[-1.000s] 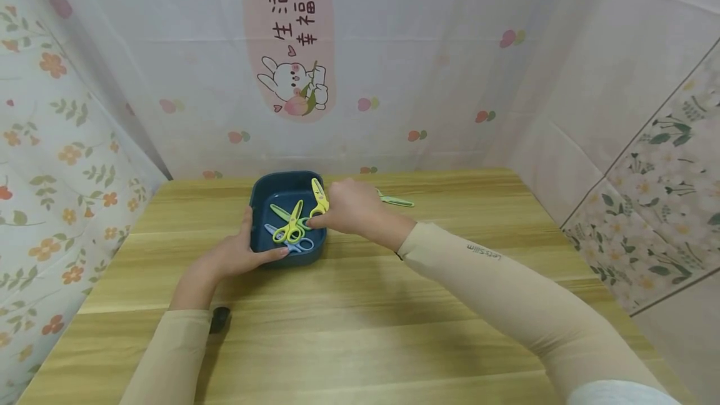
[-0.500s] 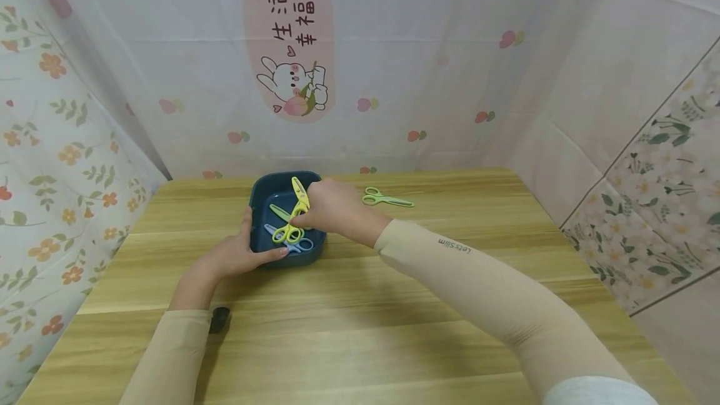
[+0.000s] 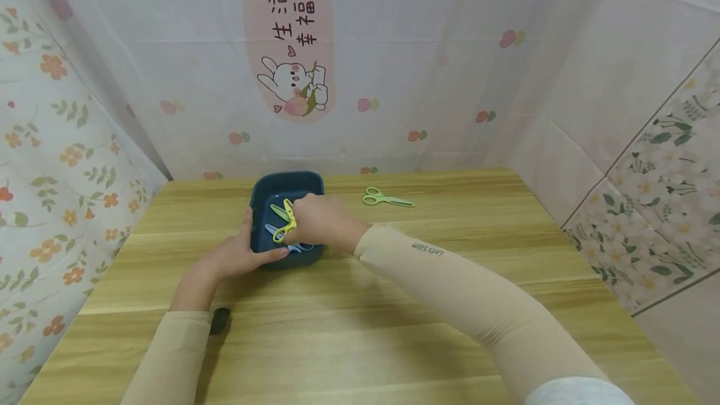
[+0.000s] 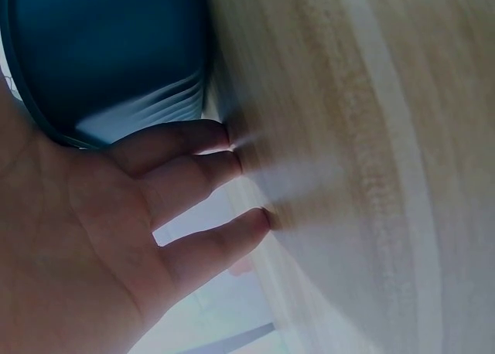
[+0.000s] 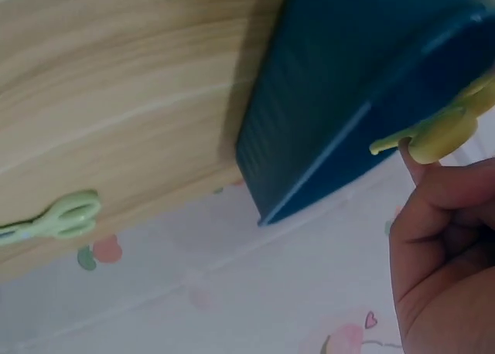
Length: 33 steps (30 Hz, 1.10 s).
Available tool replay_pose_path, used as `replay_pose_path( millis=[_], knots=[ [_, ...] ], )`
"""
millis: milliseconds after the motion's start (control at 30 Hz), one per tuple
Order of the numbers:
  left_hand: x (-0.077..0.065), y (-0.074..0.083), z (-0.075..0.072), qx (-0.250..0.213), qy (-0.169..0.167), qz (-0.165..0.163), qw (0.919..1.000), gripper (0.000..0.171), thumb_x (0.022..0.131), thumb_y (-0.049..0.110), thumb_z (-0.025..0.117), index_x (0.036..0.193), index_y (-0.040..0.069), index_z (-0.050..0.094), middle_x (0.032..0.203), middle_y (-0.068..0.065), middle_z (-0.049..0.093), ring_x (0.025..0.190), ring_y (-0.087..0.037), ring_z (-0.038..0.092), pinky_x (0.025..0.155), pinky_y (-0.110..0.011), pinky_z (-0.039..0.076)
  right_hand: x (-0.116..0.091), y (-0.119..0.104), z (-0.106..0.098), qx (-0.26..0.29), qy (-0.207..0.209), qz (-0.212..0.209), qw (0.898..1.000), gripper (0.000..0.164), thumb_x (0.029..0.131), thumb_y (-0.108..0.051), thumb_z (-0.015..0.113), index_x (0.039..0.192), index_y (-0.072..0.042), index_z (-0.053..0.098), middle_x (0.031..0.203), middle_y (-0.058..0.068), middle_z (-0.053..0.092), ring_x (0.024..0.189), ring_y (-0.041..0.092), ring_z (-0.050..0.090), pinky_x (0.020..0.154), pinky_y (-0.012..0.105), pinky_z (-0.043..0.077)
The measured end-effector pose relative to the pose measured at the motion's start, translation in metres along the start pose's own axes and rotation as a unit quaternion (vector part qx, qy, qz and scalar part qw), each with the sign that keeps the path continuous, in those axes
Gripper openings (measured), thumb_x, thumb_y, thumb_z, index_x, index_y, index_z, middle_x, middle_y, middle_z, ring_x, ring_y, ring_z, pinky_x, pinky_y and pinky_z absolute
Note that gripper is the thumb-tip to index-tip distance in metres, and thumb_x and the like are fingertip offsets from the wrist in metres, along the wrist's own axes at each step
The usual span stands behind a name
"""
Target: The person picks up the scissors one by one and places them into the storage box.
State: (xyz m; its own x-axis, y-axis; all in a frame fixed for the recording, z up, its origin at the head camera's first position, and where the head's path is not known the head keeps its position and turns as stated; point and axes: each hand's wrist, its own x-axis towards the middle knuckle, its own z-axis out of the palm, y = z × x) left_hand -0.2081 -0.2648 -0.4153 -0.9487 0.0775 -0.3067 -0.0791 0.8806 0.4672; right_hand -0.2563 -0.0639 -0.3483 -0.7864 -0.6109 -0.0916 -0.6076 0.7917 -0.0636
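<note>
A dark blue plastic bin (image 3: 288, 179) stands at the back left of the table. My left hand (image 3: 239, 253) rests against its near left corner, thumb lying along the front rim. In the left wrist view its fingers (image 4: 209, 246) stretch down beside the wall, fingertips at the table. Low over the bin's right side, my right hand (image 3: 323, 220) pinches yellow scissors (image 3: 289, 209), blades pointing up and away. Inside lie more yellow scissors (image 3: 279, 234), blue scissors (image 3: 296, 247) and green scissors (image 3: 279, 212), partly covered by my right hand.
Light green scissors (image 3: 388, 197) lie on the wooden table (image 3: 360, 330) right of the bin. A small black object (image 3: 220, 320) sits beside my left forearm. Printed curtains hang behind the table (image 3: 439, 80) and on both sides.
My right hand has moved left and lower over the bin with the yellow scissors. The green scissors on the table, partly covered before, show fully now. My left hand stays put.
</note>
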Motion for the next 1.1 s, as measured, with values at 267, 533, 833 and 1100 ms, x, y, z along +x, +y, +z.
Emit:
replay_pose_path(
  millis=[267, 533, 833, 1100],
  knots=[
    [0.0, -0.002, 0.001, -0.002, 0.0, -0.001, 1.0, 0.135, 0.073, 0.087, 0.051, 0.149, 0.012, -0.032, 0.148, -0.039, 0.035, 0.123, -0.046, 0.053, 0.098, -0.057, 0.047, 0.009, 0.001, 0.016, -0.011, -0.029, 0.018, 0.999, 0.037, 0.083, -0.057, 0.07, 0.077, -0.021, 0.064, 0.075, -0.006, 0.06, 0.063, 0.01, 0.057, 0.052, 0.029, 0.047],
    [0.0, 0.001, 0.0, -0.004, -0.003, -0.008, 1.0, 0.136, 0.072, 0.088, 0.05, 0.149, 0.012, -0.032, 0.149, -0.041, 0.03, 0.13, -0.051, 0.046, 0.102, -0.061, 0.042, 0.018, 0.007, 0.024, -0.064, -0.014, 0.026, 0.998, 0.044, 0.089, -0.045, 0.068, 0.12, -0.014, 0.063, 0.103, -0.001, 0.069, 0.085, 0.012, 0.066, 0.071, 0.036, 0.057],
    [0.001, 0.0, -0.001, -0.006, 0.008, 0.0, 1.0, 0.136, 0.072, 0.088, 0.051, 0.15, 0.013, -0.032, 0.152, -0.04, 0.026, 0.134, -0.053, 0.041, 0.105, -0.062, 0.039, 0.015, 0.028, 0.016, -0.027, 0.002, 0.031, 0.999, 0.046, 0.093, -0.039, 0.064, 0.128, -0.009, 0.057, 0.105, 0.002, 0.068, 0.081, 0.011, 0.065, 0.063, 0.029, 0.054],
    [-0.001, 0.001, -0.001, -0.007, 0.006, -0.001, 1.0, 0.136, 0.072, 0.087, 0.052, 0.15, 0.013, -0.031, 0.152, -0.039, 0.025, 0.134, -0.053, 0.04, 0.104, -0.063, 0.039, 0.015, 0.065, 0.019, 0.013, 0.033, 0.077, 0.996, 0.038, 0.093, -0.05, 0.061, 0.102, -0.013, 0.065, 0.089, 0.0, 0.069, 0.073, 0.015, 0.063, 0.056, 0.033, 0.049]
  ],
)
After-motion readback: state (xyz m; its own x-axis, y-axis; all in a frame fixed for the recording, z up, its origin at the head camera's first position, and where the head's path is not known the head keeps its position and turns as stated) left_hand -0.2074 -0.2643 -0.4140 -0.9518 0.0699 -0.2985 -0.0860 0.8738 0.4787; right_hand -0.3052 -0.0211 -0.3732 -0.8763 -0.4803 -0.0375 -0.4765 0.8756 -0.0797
